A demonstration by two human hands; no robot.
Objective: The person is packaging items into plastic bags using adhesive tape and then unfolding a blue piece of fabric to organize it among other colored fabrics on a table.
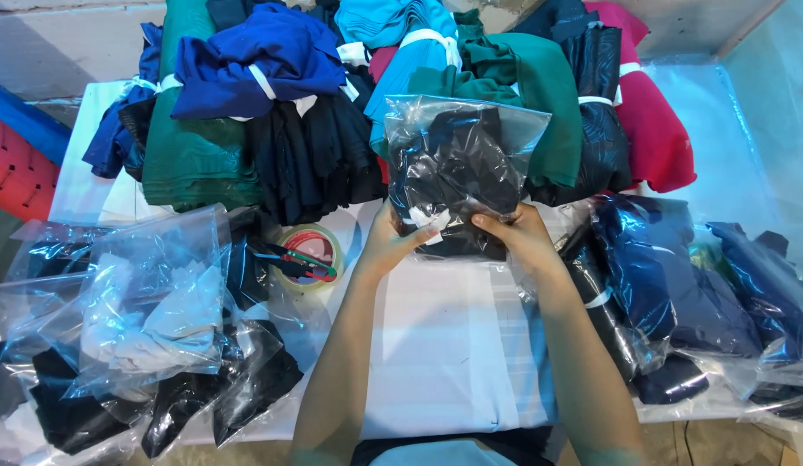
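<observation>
A clear plastic bag with a folded black garment inside stands upright at the middle of the white table. My left hand grips its lower left corner. My right hand grips its lower right side, thumb on the front. A small white tag shows at the bag's bottom between my hands.
Bundles of folded blue, green, black, teal and red cloth are piled at the back. A tape roll with small scissors on it lies left of my hands. Several bagged dark garments lie at the left and at the right.
</observation>
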